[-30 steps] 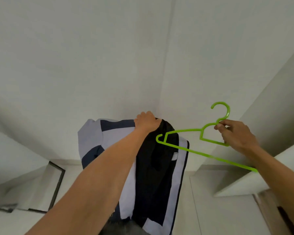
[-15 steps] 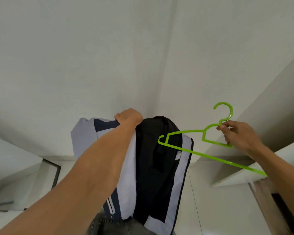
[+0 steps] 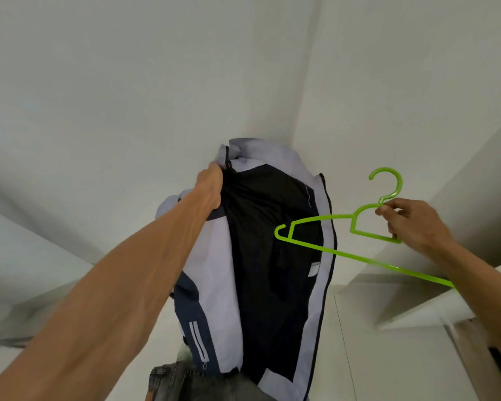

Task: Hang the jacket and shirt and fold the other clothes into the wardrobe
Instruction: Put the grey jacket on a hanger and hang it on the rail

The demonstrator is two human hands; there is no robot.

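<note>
A jacket (image 3: 209,285) in pale lilac and navy, with a black lining showing, hangs open in front of me. My left hand (image 3: 210,186) grips it near the collar and holds it up high. My right hand (image 3: 408,221) pinches a bright green plastic hanger (image 3: 315,246) just below its hook. The hanger's left tip sits in front of the black lining, inside the open front of the jacket. The hanger's right end passes behind my right forearm.
White walls meet in a corner behind the jacket. A white wardrobe panel (image 3: 411,299) and a lighter edge with a dark gap (image 3: 480,354) lie at the lower right. Grey denim (image 3: 185,383) shows at the bottom under the jacket.
My left hand has lifted the jacket higher and spread it, so the collar and more lining show. The hanger's left tip has moved further over the lining; my right hand has barely shifted.
</note>
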